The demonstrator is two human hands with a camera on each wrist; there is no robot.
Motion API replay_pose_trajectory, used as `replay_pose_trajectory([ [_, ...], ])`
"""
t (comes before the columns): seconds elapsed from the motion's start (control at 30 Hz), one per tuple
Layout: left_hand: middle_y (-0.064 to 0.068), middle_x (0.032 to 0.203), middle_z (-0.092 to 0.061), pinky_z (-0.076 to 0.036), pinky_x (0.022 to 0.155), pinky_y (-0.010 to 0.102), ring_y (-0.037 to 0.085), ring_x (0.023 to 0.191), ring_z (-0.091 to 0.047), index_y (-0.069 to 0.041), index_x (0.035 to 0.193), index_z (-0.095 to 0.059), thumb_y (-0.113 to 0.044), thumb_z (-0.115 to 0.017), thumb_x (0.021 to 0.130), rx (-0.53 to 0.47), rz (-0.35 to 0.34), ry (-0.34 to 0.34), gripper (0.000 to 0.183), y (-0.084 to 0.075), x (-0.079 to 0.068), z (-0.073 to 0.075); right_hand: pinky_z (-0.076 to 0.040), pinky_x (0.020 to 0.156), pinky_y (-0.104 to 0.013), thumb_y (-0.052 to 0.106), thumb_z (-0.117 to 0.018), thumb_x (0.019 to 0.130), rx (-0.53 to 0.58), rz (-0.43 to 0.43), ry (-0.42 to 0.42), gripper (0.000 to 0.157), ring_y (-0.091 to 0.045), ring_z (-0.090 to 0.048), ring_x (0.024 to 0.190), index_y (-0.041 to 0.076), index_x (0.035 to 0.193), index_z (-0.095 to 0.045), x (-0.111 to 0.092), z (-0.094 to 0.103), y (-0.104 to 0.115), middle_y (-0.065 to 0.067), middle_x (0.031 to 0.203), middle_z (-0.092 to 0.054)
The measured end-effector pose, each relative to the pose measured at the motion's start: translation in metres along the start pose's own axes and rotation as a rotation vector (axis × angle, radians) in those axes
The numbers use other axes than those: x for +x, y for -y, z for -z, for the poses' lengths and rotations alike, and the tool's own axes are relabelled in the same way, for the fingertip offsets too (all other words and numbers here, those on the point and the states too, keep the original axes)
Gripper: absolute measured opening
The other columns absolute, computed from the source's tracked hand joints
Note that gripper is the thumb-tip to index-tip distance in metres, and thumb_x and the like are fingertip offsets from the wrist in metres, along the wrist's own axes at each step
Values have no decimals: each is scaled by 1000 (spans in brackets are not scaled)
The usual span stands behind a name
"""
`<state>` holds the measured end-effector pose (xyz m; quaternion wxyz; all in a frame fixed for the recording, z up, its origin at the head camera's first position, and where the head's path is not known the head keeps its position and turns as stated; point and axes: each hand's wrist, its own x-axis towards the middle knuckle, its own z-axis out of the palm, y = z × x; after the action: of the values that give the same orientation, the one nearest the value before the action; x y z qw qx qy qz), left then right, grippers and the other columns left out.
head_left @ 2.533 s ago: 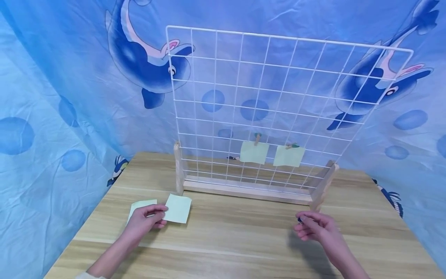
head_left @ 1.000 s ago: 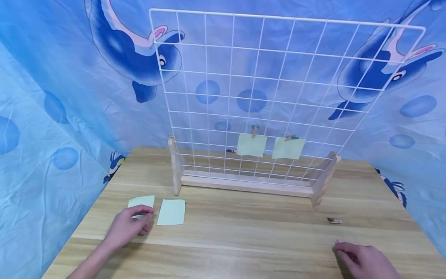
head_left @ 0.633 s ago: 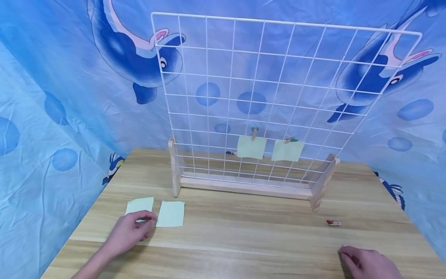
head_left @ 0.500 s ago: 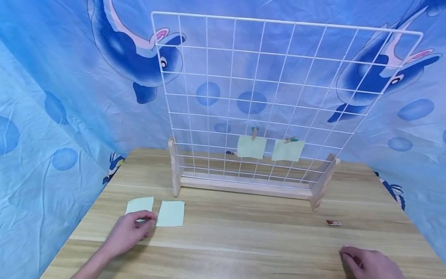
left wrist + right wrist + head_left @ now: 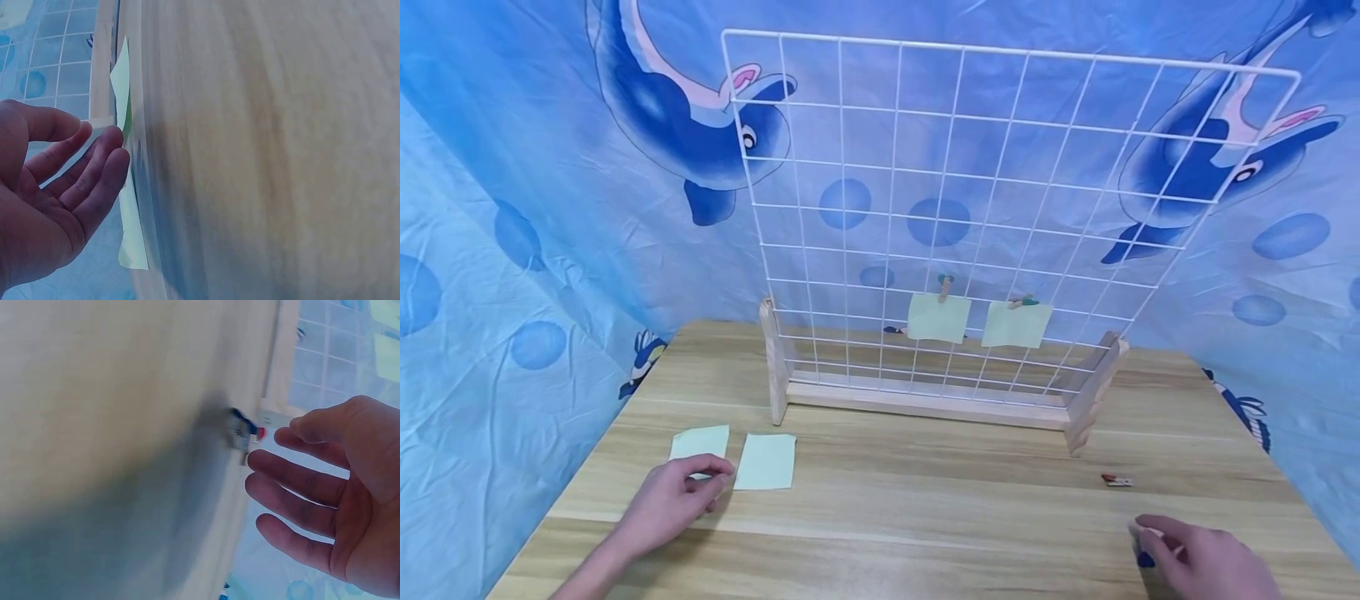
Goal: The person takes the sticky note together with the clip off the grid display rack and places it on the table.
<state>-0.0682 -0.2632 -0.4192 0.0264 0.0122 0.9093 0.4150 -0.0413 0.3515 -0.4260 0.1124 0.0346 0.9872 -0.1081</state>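
My left hand (image 5: 672,500) hovers beside two pale green paper notes, fingers loosely bent and holding nothing. One note (image 5: 702,440) is partly covered by that hand; the other note (image 5: 765,462) lies flat just right of the fingertips. In the left wrist view both sheets appear edge-on past the fingers. My right hand (image 5: 1206,557) is just above the tabletop at the right, fingers relaxed and apart. A clothespin with a blue ornament (image 5: 1145,559) lies under its fingertips; the right wrist view shows a gap between them. Farther back lies a clothespin with a red ornament (image 5: 1117,481).
A white wire grid (image 5: 1011,52) stands in a wooden base (image 5: 925,406) at the back of the wooden table (image 5: 925,517). Two pale green notes (image 5: 938,320) hang on it from small clothespins (image 5: 945,288) with green ornaments. A blue dolphin-print curtain (image 5: 467,417) surrounds the table.
My left hand has let go of the right-hand note, which now lies flat. My right hand has moved right and nearer, lowered the blue clothespin and released it. The red clothespin has come into view.
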Motion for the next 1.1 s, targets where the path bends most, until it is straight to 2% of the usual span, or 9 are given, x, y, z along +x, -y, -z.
replay_pose_trajectory([
  [0.17,3,89,-67,-47,49,24,11,60,-63,-8,102,-69,-13,-66,90,20,1,0,13,-2,1,0,-39,47,-28,26,-59,95,37,32,-92,31,-10,-51,53,5,116,-68,1,19,13,6,70,-65],
  [0.27,2,84,-66,-45,47,24,12,59,-62,-9,103,-69,-13,-65,90,26,7,3,14,-5,2,-1,-44,51,-29,28,-59,95,61,62,-119,33,-9,-55,60,6,116,-68,2,28,21,6,72,-66],
  [0.47,1,76,-65,-41,45,23,13,59,-60,-10,104,-69,-14,-65,91,41,31,11,15,-11,4,-1,-46,52,-24,30,-62,94,119,138,-190,29,-4,-58,62,12,115,-70,1,33,39,7,77,-68],
  [0.6,1,82,-67,-44,49,23,11,62,-60,-10,104,-70,-15,-65,91,52,-21,-1,14,-16,6,-1,-48,52,-22,28,-65,92,148,183,-262,25,-1,-59,61,13,111,-72,3,36,51,6,81,-71],
  [0.77,2,91,-69,-49,55,22,8,66,-62,-10,101,-71,-11,-66,90,28,-106,-33,12,-25,11,-6,-49,53,-21,30,-65,92,237,245,-300,28,-2,-62,64,13,114,-71,8,43,70,6,83,-72],
  [0.93,1,93,-71,-52,63,22,7,76,-62,-11,99,-71,-9,-67,89,25,-182,-45,11,-39,21,-13,-52,57,-21,23,-67,91,347,345,-353,26,-2,-64,69,14,116,-69,15,47,88,7,83,-71],
  [1.1,-1,95,-72,-54,70,24,5,82,-63,-12,98,-72,-8,-67,89,18,-267,-62,10,-47,28,-23,-55,60,-21,18,-67,91,415,441,-366,30,-5,-65,77,15,121,-65,21,47,103,4,92,-71],
])
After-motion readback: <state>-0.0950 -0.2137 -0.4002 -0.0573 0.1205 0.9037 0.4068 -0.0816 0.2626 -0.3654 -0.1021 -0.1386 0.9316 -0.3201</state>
